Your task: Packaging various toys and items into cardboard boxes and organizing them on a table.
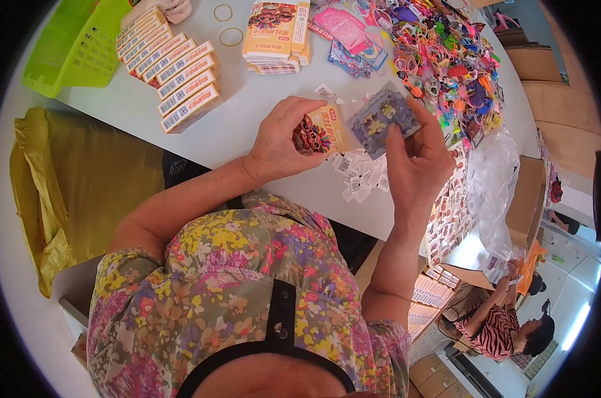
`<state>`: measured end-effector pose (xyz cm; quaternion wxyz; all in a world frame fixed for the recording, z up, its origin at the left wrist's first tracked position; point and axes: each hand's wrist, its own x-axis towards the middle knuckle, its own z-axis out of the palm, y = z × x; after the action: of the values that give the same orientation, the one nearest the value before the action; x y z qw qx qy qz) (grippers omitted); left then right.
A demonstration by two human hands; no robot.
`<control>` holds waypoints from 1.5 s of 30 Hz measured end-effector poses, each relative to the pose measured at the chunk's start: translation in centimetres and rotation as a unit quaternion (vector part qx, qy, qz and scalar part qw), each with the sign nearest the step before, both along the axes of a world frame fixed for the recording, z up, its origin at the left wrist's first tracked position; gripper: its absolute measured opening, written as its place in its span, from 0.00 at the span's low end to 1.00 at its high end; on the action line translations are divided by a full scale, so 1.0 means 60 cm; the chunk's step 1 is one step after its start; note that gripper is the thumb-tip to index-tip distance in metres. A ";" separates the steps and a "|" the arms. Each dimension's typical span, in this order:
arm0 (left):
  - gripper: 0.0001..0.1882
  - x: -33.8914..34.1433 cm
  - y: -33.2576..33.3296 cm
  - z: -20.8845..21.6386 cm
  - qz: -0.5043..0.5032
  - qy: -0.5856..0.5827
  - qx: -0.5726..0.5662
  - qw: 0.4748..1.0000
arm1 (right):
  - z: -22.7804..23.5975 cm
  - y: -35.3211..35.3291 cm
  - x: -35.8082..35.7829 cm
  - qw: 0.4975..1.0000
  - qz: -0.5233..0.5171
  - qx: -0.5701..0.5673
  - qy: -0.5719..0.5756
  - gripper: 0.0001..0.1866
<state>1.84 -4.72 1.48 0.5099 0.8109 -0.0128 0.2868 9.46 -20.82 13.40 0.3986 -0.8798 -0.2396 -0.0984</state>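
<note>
My left hand (279, 138) is closed round a small orange-and-white printed box (321, 131) with a cartoon figure on its front. Just to its right, my right hand (420, 154) pinches a grey-blue patterned packet (380, 118) with yellowish figures, its thumb lying across the front. The packet's near edge comes close to the box's right side; whether they touch I cannot tell. Under and between the hands, small white paper tags (359, 174) lie scattered on the white table (237, 126).
A row of orange-and-white boxes (187, 89) stands at the left beside a green basket (81, 50). Flat printed cartons (274, 33) are stacked at the back, near pink and blue packets (350, 36). Colourful trinkets (439, 66) heap at the right. Another person (496, 325) sits at far right.
</note>
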 end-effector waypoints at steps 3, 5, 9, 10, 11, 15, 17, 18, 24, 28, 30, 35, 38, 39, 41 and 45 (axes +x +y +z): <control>0.36 0.001 -0.001 0.002 0.000 -0.006 -0.004 1.000 | -0.011 -0.004 -0.005 0.998 0.006 0.019 0.067 0.19; 0.36 0.001 -0.002 0.001 -0.007 -0.001 -0.019 1.000 | -0.016 0.005 -0.004 0.999 0.015 0.025 0.033 0.18; 0.36 0.000 -0.004 -0.003 -0.005 -0.002 -0.081 0.997 | -0.029 0.017 -0.007 0.999 0.025 0.037 0.016 0.17; 0.36 0.001 -0.004 -0.003 -0.007 -0.001 -0.081 0.997 | -0.032 0.015 -0.007 0.998 0.040 0.040 -0.032 0.17; 0.37 0.002 -0.004 -0.002 -0.007 -0.009 -0.073 0.997 | -0.034 0.014 -0.007 0.994 0.055 0.042 -0.080 0.16; 0.38 -0.004 -0.002 -0.001 -0.030 -0.001 -0.036 0.999 | -0.034 0.014 -0.004 0.991 0.039 0.089 -0.092 0.14; 0.39 -0.007 0.000 0.001 -0.044 0.015 -0.032 0.998 | -0.031 0.017 0.000 0.988 0.032 0.089 -0.124 0.12; 0.40 -0.008 0.001 0.002 -0.054 0.030 -0.028 0.998 | -0.033 0.015 -0.002 0.988 0.029 0.089 -0.123 0.12; 0.40 -0.008 -0.002 -0.001 -0.055 0.035 -0.053 0.996 | -0.048 0.013 -0.018 0.988 0.016 0.136 -0.077 0.11; 0.40 -0.011 -0.002 0.002 -0.047 0.043 -0.022 0.998 | -0.055 0.018 -0.023 0.972 0.011 0.233 -0.031 0.11; 0.39 -0.010 -0.003 -0.004 -0.043 0.033 -0.041 0.998 | -0.063 0.022 -0.031 0.965 0.022 0.258 -0.048 0.10; 0.39 -0.008 -0.004 0.004 -0.047 0.018 -0.025 0.998 | -0.058 0.014 -0.027 0.919 0.023 0.392 0.034 0.10; 0.38 -0.007 -0.006 0.003 -0.040 0.013 -0.026 0.999 | -0.069 0.013 -0.030 0.919 0.035 0.392 0.024 0.10; 0.38 -0.006 -0.006 0.003 -0.036 0.010 -0.020 0.999 | -0.075 0.012 -0.033 0.920 0.038 0.390 0.008 0.10; 0.38 -0.005 -0.004 0.000 -0.040 0.000 -0.019 0.999 | -0.084 0.012 -0.042 0.915 0.049 0.400 -0.009 0.11; 0.40 -0.008 -0.001 0.004 -0.066 0.003 0.024 0.998 | -0.072 -0.001 -0.045 0.901 0.042 0.431 0.036 0.12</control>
<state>1.34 -4.77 1.69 0.5083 0.8209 -0.0719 0.2501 6.75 -20.87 9.10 0.7509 -0.6140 -0.1963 -0.1437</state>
